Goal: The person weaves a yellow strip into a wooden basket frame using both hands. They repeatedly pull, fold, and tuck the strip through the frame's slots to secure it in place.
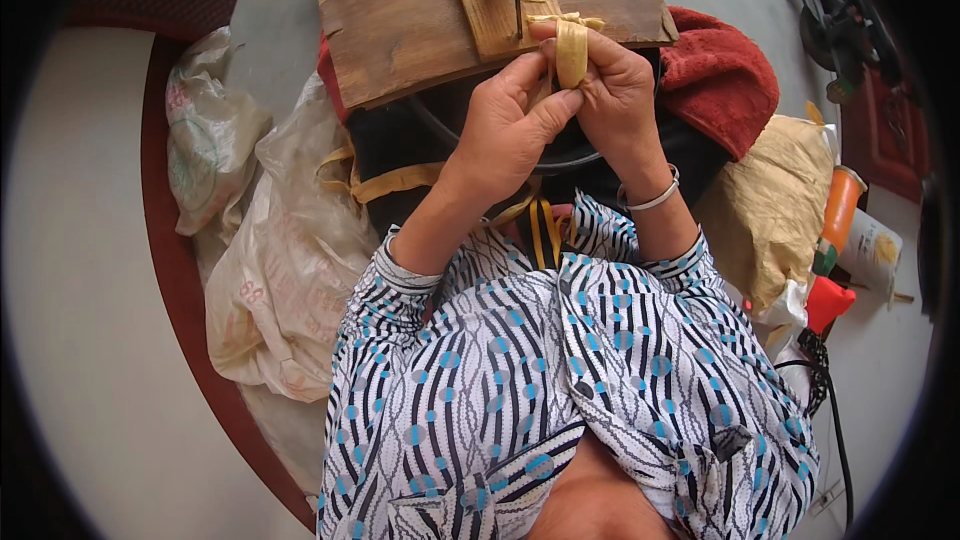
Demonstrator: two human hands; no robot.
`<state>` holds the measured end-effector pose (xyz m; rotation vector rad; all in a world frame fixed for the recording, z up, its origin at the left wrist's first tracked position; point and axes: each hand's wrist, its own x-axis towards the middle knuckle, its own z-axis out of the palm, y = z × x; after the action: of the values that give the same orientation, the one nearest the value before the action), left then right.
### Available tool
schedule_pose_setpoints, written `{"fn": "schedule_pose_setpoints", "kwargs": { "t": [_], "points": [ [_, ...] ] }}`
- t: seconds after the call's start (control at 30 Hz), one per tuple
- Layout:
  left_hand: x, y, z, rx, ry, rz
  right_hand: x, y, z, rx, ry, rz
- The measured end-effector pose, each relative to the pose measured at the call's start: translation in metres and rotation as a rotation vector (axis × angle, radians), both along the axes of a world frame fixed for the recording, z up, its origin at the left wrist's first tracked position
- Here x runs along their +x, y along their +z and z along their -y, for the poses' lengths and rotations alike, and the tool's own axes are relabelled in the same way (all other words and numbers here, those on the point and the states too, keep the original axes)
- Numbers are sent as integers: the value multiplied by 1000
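A flat, pale yellow strip [572,55] curls in a loop over the fingers of my right hand [618,95]. My right hand is closed on it at the near edge of a wooden board [395,45]. My left hand [505,125] pinches the strip's lower part between thumb and fingers, just left of the right hand. Beyond my hands, a thin dark blade [519,0] stands upright by a plank [490,10] fixed across the board. Thin yellow shavings [565,18] lie next to the blade. The fingertips partly hide one another.
Another yellow strip [400,182] trails by my left forearm. Translucent plastic bags [285,290] lie at the left. A red towel [720,75] sits right of the board, near a tan bundle [770,205], an orange tube [840,205] and a white container [872,245].
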<state>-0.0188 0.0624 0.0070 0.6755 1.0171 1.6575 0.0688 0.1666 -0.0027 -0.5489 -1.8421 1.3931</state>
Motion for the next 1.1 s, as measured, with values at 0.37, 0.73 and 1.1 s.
{"fn": "schedule_pose_setpoints", "kwargs": {
  "t": [0.37,0.73,1.1],
  "points": [
    [-16,-22,15,-90,243,-1205,16,-14,-11,702,-1,352],
    [-2,-37,27,101,476,-1525,30,-29,0,-318,411,311],
    [-2,-36,28,-283,38,-788,26,-25,8,355,66,152]
  ]
}}
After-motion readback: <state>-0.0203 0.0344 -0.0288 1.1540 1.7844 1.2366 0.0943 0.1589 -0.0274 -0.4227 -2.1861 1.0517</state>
